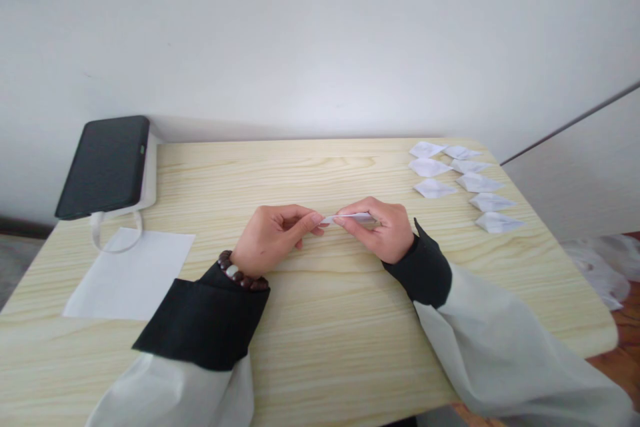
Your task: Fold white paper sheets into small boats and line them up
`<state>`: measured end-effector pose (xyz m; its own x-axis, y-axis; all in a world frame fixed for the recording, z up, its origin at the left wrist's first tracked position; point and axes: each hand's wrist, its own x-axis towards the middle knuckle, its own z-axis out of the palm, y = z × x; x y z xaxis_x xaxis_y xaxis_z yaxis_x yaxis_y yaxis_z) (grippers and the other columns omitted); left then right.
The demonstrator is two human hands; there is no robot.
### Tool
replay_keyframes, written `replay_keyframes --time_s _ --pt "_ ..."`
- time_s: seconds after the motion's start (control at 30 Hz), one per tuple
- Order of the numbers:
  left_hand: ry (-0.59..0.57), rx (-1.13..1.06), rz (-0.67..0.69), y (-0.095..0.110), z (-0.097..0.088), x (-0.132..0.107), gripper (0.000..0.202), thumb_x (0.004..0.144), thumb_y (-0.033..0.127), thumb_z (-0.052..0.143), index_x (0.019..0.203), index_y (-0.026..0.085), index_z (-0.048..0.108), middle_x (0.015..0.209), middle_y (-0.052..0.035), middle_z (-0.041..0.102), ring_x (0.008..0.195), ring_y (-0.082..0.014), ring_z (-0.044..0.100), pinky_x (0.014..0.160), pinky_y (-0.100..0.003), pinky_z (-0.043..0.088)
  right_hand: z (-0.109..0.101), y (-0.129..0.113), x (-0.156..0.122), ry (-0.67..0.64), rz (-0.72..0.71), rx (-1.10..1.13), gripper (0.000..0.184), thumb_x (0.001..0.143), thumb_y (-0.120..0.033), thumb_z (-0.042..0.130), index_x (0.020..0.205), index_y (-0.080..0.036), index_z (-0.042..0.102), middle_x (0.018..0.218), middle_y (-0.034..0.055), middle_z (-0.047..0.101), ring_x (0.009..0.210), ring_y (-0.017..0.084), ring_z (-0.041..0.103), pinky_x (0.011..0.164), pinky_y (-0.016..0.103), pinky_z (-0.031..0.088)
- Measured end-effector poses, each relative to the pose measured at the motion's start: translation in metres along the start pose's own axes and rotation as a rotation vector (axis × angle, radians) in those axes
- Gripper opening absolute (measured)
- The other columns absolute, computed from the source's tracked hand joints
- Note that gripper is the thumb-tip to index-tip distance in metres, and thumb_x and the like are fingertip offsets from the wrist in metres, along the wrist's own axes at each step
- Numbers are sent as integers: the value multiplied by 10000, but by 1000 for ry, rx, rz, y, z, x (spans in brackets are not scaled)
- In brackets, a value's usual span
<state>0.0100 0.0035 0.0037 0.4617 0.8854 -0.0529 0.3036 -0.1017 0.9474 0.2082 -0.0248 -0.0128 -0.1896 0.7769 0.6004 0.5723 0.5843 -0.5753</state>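
Note:
Between my two hands is a narrow piece of folded white paper (357, 217), held just above the middle of the wooden table. My left hand (280, 233) pinches its left tip between thumb and fingers. The fingers of my right hand (377, 227) are closed on its right part and hide some of it. Several folded white paper pieces (433, 167), pointed at both ends, lie in two columns at the table's back right. On the left lies a sheet of white paper (133, 280).
A black power bank (107, 163) rests on a white box (150, 180) at the table's back left, with a white cable (117, 250) looping over the paper sheet. Behind the wooden table (325, 347) stands a pale wall (320, 40). White plastic bags (597, 267) lie beyond the right edge.

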Motion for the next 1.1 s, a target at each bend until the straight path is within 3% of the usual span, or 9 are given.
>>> replay_keyframes --time_s 0.1,0.3,0.47,0.7,0.87,1.0,1.1 --pt "25 127 63 -3 1 0 277 821 413 569 820 176 711 688 -8 712 458 -82 524 456 -186 430 0 0 1 6 -22 -30 13 788 -205 659 777 -203 651 735 -10 725 628 105 663 589 196 494" --pt "122 587 410 -7 5 0 254 892 308 472 809 166 666 738 -9 697 576 -103 568 590 -213 434 1 -2 0 -61 70 -4 39 782 -232 663 756 -202 663 717 -14 721 623 103 662 588 186 490" --pt "166 679 433 -9 7 1 254 904 280 444 806 160 645 731 -17 684 606 -120 585 614 -225 430 2 -1 2 -83 178 33 69 773 -258 673 758 -190 673 717 -14 719 614 96 651 587 178 481" --pt "130 528 263 -5 4 1 264 883 357 473 800 185 655 671 29 668 518 -96 537 553 -211 412 2 2 3 -96 250 36 103 784 -301 656 811 -205 683 785 -6 723 682 120 658 654 211 488" --pt "149 407 170 -4 5 1 267 845 408 529 781 177 646 677 16 661 524 -96 539 543 -209 418 0 2 3 -115 267 84 131 790 -320 645 821 -197 677 747 -2 701 649 120 627 610 222 465" --pt "217 126 28 -5 5 3 285 825 441 550 800 161 599 664 -6 635 485 -92 511 457 -202 409 -1 5 5 -165 265 206 167 843 -286 554 771 -171 652 732 15 643 656 116 572 579 231 436" --pt "175 -152 28 -4 5 4 293 801 431 590 888 153 558 701 -20 641 535 -104 544 458 -205 450 1 10 5 -135 370 352 165 816 -316 588 752 -168 626 689 0 607 595 100 531 534 227 418"
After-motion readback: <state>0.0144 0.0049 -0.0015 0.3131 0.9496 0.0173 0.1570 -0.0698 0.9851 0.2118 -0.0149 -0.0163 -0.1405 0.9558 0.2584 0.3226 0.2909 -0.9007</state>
